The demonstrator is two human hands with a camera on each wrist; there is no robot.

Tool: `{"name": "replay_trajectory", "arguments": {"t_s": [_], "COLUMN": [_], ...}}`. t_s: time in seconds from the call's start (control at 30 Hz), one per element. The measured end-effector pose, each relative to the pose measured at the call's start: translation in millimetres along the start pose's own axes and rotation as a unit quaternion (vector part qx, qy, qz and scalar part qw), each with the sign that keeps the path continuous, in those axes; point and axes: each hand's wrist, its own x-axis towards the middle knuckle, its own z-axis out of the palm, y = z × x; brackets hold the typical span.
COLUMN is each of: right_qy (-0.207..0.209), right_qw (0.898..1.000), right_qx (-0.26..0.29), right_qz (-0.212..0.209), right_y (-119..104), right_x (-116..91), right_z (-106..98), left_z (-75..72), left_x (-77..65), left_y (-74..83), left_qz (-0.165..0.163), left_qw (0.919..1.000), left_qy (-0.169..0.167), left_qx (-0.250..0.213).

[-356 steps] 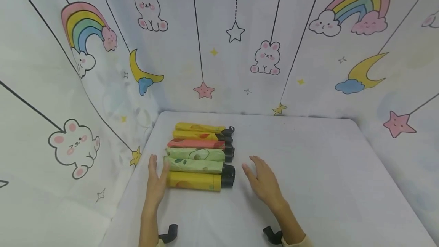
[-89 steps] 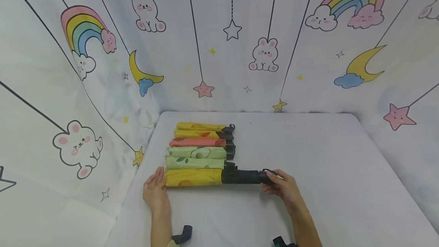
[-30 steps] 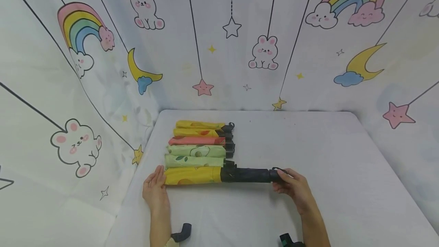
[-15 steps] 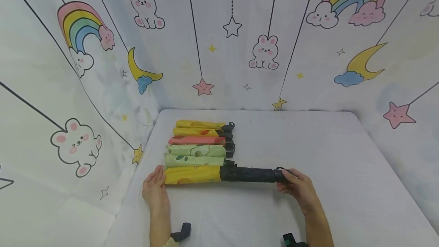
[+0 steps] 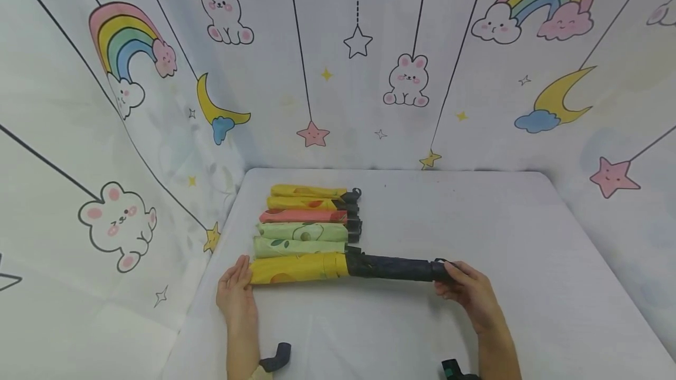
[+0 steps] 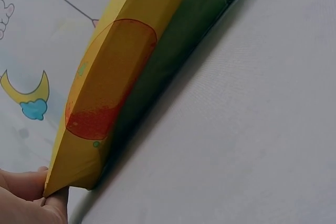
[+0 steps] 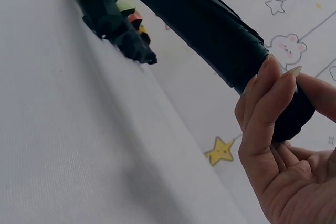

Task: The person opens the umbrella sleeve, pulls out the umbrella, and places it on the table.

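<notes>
A folding umbrella (image 5: 404,268) with a dark shaft and handle sticks far out of its yellow fruit-print sleeve (image 5: 298,269). My left hand (image 5: 236,289) pinches the sleeve's far left end between thumb and finger, as the left wrist view shows at the yellow corner (image 6: 58,184). At the other end my right hand (image 5: 470,292) grips the dark handle (image 7: 294,114), fingers curled round it. Umbrella and sleeve lie nearly level between both hands, the right part raised over the table in the right wrist view. Directly behind lies a green sleeved umbrella (image 5: 298,247).
Several more sleeved umbrellas lie in a row behind: another green one (image 5: 301,231), a red one (image 5: 301,216) and two yellow ones (image 5: 301,203), their black handles pointing right. The white table (image 5: 475,216) meets a printed cloth backdrop (image 5: 338,104) at the back and sides.
My right hand has moved steadily rightward, and more dark umbrella shows outside the yellow sleeve. Over the last half second the sleeve stretches slightly and my left hand shifts a little left.
</notes>
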Motion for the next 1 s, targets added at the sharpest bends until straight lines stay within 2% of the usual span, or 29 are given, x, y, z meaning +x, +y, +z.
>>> {"name": "replay_trajectory", "arguments": {"t_s": [0.27, 0.6, 1.0], "right_qy": [0.010, 0.003, 0.010], "right_qw": [1.000, 1.000, 1.000], "right_qx": [0.004, 0.005, 0.001], "right_qz": [0.011, -0.005, 0.006], "right_y": [0.4, 3.4, 6.6], "right_x": [-2.7, -6.3, -8.5], "right_z": [-7.9, -17.5, -27.3], "left_z": [0.6, -3.0, -4.0], "left_x": [-1.3, -0.8, 1.9], "left_y": [4.2, 2.8, 1.9], "left_qz": [-0.026, -0.014, -0.014], "left_qw": [0.9996, 0.9997, 0.9999], "left_qy": [-0.007, -0.013, -0.008], "left_qx": [0.012, -0.017, -0.005]}}
